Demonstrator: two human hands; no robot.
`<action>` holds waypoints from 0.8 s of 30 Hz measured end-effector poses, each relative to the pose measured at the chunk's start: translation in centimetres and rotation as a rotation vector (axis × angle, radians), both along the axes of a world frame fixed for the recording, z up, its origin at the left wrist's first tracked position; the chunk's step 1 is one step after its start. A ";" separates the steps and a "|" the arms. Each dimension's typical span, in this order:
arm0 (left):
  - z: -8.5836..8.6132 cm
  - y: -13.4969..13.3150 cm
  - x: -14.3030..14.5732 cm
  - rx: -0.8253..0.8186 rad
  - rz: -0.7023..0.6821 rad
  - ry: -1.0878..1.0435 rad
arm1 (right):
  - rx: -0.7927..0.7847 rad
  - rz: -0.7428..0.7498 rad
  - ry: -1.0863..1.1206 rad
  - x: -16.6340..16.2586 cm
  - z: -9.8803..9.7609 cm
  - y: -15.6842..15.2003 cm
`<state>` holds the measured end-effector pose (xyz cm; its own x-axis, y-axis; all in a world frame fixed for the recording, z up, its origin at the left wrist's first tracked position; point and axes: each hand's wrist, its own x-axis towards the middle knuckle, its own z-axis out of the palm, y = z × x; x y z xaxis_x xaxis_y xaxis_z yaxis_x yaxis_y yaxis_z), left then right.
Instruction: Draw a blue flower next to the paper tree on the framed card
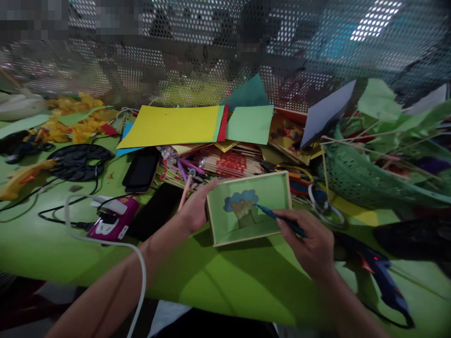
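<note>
Starting at a yellow glue gun [21,176] on the green table [218,281], then passing a magenta gadget [112,224] and 1 black phone [141,170]. Gripping the left edge of the framed tree picture [250,206] with the left hand [195,206], pressing the thumb along the rim and hiding the other fingers behind. Keeping that picture tilted at table centre, near 1 yellow paper sheet [172,126]. Pinching a blue pen [280,219] between the right hand's [310,244] fingertips, setting its tip against the tree's right side. Ending at a blue glue gun [380,272].
</note>
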<state>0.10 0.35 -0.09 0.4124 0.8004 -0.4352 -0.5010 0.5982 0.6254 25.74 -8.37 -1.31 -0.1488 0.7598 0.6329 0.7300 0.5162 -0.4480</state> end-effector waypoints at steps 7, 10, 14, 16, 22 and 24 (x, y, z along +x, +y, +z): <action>-0.6 0.1 0.1 0.005 -0.006 -0.050 | 0.007 0.029 -0.029 -0.2 0.0 0.1; -0.4 0.1 0.0 0.017 -0.008 -0.050 | 0.007 0.014 -0.025 -0.2 0.0 0.0; -0.4 0.1 0.0 -0.002 -0.005 -0.056 | 0.008 0.007 -0.019 -0.2 0.1 0.0; -0.5 0.1 -0.1 -0.020 -0.003 -0.057 | 0.005 0.007 -0.016 -0.2 0.1 0.0; -0.5 0.1 -0.2 -0.025 -0.005 -0.031 | 0.004 -0.006 -0.005 -0.2 0.2 0.0; -0.4 0.1 -0.1 -0.015 -0.003 -0.033 | 0.009 -0.012 -0.005 -0.1 0.2 0.0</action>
